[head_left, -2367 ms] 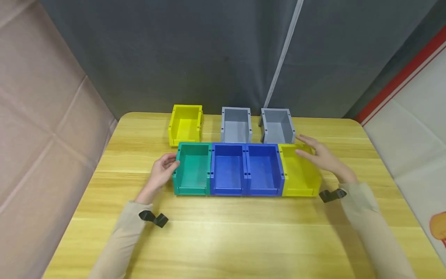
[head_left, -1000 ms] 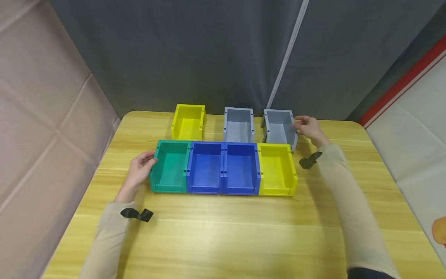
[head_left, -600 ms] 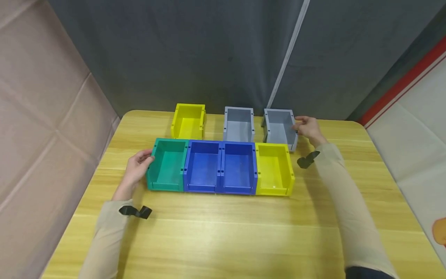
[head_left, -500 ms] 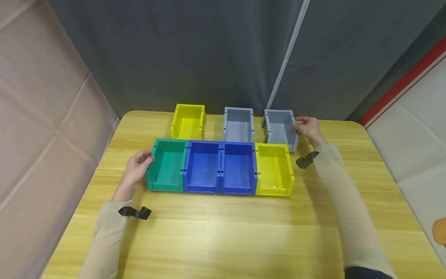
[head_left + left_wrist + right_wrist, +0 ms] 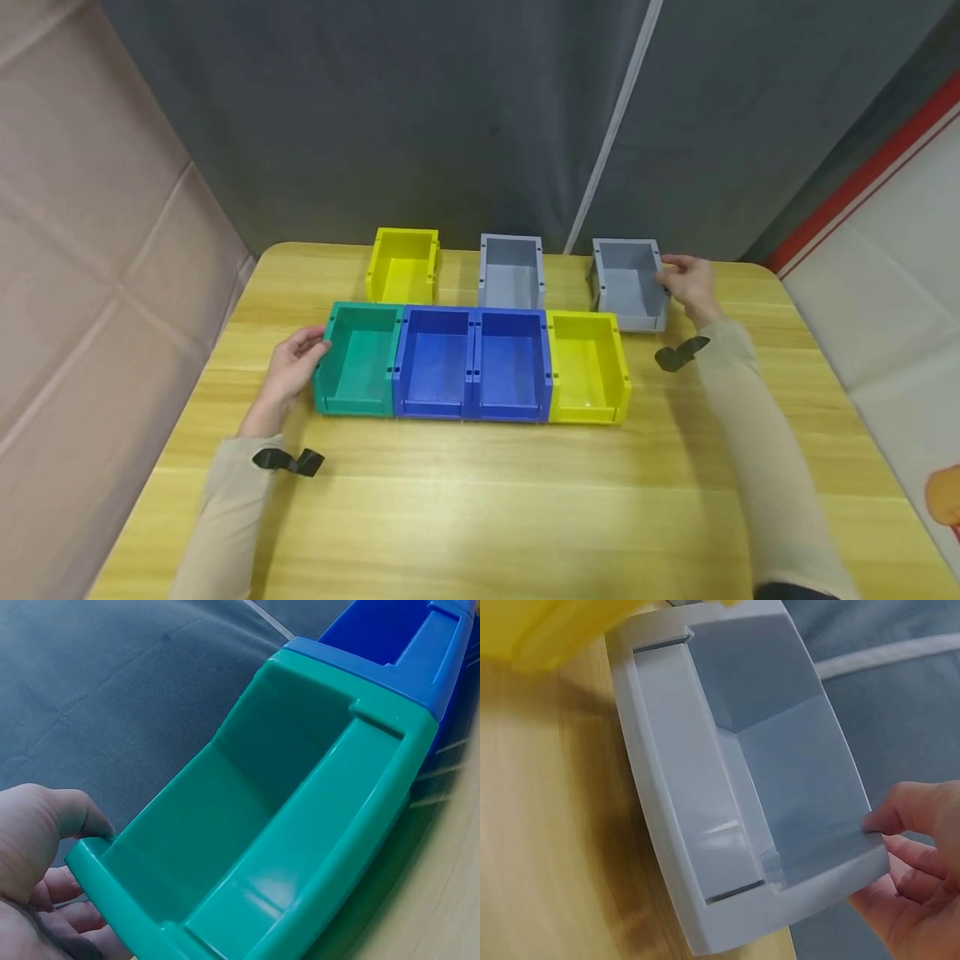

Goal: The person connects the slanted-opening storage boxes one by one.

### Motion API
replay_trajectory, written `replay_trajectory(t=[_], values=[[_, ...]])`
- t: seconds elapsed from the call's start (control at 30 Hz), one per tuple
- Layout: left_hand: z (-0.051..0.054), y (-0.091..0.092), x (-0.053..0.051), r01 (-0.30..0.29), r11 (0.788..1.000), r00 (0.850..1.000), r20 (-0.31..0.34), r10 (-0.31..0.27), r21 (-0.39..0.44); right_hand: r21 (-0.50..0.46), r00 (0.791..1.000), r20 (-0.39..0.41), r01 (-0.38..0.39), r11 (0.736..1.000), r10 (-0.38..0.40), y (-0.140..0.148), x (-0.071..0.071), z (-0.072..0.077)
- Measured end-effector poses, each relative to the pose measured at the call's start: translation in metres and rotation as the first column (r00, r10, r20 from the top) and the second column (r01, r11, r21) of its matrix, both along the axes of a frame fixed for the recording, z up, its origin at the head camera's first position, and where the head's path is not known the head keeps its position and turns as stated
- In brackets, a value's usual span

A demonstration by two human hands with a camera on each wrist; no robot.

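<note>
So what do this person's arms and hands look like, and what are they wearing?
The left hand and right hand are bare, with no gloves. The left sleeve and right sleeve are plain beige and long. A small, angular black piece sits by each cuff. Something dark shows at the right sleeve's lower end.

The person wears beige sleeves [image 5: 225,512]. A black angular piece [image 5: 276,459] sits at each cuff [image 5: 242,454]. Dark fabric [image 5: 795,592] edges the right sleeve [image 5: 765,467].
</note>
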State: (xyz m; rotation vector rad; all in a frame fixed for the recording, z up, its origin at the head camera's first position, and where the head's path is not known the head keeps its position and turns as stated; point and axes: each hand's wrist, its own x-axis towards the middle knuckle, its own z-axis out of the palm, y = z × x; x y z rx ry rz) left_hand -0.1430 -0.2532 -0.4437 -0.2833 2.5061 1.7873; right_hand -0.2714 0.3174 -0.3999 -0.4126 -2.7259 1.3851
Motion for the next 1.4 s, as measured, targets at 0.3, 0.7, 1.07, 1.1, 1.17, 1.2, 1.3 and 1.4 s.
replay_trajectory(t=[0.3,0.7,1.07,1.1,1.17,1.2,1.3,1.4], values=[[-0.003,-0.003,0.001,-0.001,1.0,1.0,-0.004,0.001,-0.005,-0.003,0.998,-0.052,-0.019,1.0,0.019,0.037,0.028,0.005],[-0.001,-0.003,0.002,0.005,1.0,1.0,0.004,-0.005,-0.03,-0.042,0.996,-0.084,-0.008,0.999,0.004,0.062,0.069,0.024],[0.0,0.001,0.0,0.006,1.0,1.0,0.007,-0.005,-0.022,-0.042,0.994,-0.109,-0.007,0.999,0.002,0.056,0.105,0.035],[0.0,0.001,0.0,0.004,1.0,1.0,0.007,-0.003,-0.022,-0.048,0.994,-0.112,-0.013,0.999,0.007,0.054,0.108,0.035],[0.001,0.001,0.0,0.001,1.0,1.0,0.008,0.0,-0.022,-0.081,0.994,-0.112,-0.028,0.996,0.019,0.052,0.114,0.036],[0.001,0.001,0.0,0.002,1.0,1.0,0.008,-0.002,-0.024,-0.085,0.994,-0.108,-0.037,0.996,0.028,0.05,0.117,0.036],[0.001,0.001,0.0,0.003,1.0,1.0,0.005,-0.003,-0.023,-0.08,0.994,-0.097,-0.053,0.995,0.046,0.045,0.124,0.036],[0.002,0.001,0.0,0.007,1.0,1.0,0.005,-0.007,-0.027,-0.043,0.995,-0.085,-0.057,0.997,0.053,0.04,0.129,0.035]])
